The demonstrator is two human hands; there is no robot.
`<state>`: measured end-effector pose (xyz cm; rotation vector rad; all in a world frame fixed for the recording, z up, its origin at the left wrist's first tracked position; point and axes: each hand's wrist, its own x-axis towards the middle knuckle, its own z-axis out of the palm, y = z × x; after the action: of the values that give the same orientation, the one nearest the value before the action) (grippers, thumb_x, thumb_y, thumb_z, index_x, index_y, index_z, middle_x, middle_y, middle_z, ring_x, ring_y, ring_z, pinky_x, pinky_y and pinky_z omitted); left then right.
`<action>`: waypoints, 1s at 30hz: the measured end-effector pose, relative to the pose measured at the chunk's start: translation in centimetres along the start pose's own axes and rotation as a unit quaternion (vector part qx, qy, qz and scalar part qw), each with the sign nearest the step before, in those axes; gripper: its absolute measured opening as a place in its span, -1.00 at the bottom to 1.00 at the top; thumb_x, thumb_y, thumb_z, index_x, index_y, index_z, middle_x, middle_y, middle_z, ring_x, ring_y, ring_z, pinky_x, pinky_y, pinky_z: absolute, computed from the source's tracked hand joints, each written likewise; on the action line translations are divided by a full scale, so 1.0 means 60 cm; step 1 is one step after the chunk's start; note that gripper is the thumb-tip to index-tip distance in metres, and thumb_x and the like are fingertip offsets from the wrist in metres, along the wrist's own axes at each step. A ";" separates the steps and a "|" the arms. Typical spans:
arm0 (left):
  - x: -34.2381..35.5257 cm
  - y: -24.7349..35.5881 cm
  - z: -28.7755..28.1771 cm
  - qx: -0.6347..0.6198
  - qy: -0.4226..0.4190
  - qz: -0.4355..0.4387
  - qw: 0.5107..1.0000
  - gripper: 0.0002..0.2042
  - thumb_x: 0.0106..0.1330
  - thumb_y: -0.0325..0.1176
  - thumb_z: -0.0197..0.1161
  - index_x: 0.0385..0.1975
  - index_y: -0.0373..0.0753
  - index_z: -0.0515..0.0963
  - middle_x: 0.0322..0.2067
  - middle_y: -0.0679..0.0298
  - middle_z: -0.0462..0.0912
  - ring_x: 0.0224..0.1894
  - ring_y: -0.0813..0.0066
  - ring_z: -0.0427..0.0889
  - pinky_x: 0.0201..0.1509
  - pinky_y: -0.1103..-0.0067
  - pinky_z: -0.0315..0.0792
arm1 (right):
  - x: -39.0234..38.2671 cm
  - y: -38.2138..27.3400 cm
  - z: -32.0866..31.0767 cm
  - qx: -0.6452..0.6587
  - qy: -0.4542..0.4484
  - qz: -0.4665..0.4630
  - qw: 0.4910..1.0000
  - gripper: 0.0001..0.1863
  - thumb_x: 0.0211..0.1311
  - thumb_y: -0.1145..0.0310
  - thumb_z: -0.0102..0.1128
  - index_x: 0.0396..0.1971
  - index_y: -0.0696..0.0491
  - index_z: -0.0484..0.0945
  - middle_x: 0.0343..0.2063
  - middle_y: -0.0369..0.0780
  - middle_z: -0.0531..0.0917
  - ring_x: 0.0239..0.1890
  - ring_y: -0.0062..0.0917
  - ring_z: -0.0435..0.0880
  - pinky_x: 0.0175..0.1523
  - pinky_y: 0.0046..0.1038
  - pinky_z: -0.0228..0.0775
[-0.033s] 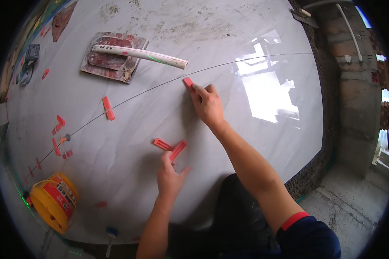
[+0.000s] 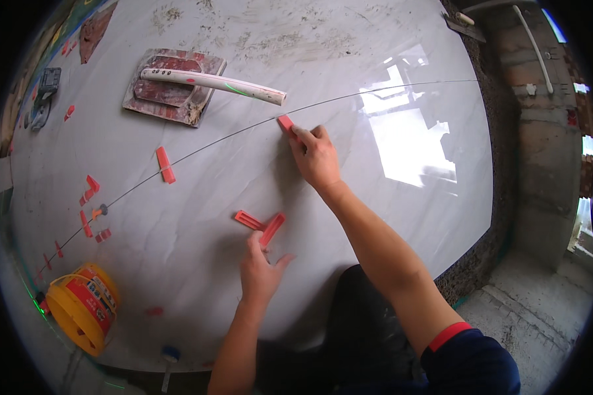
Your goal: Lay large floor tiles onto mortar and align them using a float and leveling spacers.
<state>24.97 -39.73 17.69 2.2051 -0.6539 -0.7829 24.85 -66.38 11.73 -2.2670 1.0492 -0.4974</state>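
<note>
My right hand (image 2: 317,157) is closed on a red tile-levelling wedge (image 2: 285,123), its tip just short of the thin joint line between two large pale tiles (image 2: 375,217). Lower down, my left hand (image 2: 260,273) has its thumb spread away from its fingers. Those fingertips touch or lie right beside a second red wedge (image 2: 273,227), which meets another wedge (image 2: 249,220) at an angle; the contact is partly hidden. Farther left, a red wedge (image 2: 165,165) lies across the joint.
A grout float (image 2: 191,84) with a long pale handle lies beyond the joint. Several red wedges (image 2: 86,224) and an orange piece (image 2: 100,211) sit at left, near a yellow bucket (image 2: 86,309). A suction-cup tool (image 2: 43,99) stands far left; a rough mortar edge (image 2: 500,164) borders the right.
My right hand has shifted very slightly up and left with its wedge, toward the joint. The left hand and the wedges beside it look almost unchanged.
</note>
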 end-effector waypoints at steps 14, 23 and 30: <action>0.009 -0.055 -0.060 0.076 -0.105 0.078 0.988 -0.38 0.22 0.13 0.50 0.09 -0.23 0.55 -0.25 -0.02 0.75 -0.21 -0.11 0.74 -0.15 0.15 0.61 | -0.008 0.018 0.053 -0.073 0.051 -0.037 0.995 -0.65 0.37 0.35 0.27 0.13 -0.14 0.73 -0.57 -0.16 0.59 -0.41 -0.11 0.60 -0.27 -0.10 0.54; 0.331 -0.257 -0.442 0.319 0.264 0.007 0.910 -0.54 0.33 -0.20 0.39 0.16 -0.28 0.56 0.11 -0.07 0.61 0.18 -0.13 0.56 0.23 0.14 0.49 | -0.006 0.039 0.075 -0.106 0.091 -0.181 0.973 -0.66 0.42 0.39 0.29 0.16 -0.05 0.69 -0.35 -0.12 0.52 -0.38 -0.21 0.58 -0.27 -0.21 0.51; 0.407 -0.323 -0.460 0.311 0.208 -0.275 0.886 -0.22 0.36 -0.02 0.34 0.45 -0.39 0.28 0.45 -0.41 0.14 0.51 -0.28 0.21 0.51 0.13 0.29 | -0.007 0.009 0.066 -0.006 0.055 -0.147 0.988 -0.57 0.36 0.55 0.24 0.23 0.08 0.61 -0.28 -0.08 0.52 -0.26 -0.16 0.56 -0.14 -0.19 0.46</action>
<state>65.08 -30.99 10.84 3.0968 -0.0332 -0.3376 26.47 -64.95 8.35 -2.4411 0.7720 -0.7472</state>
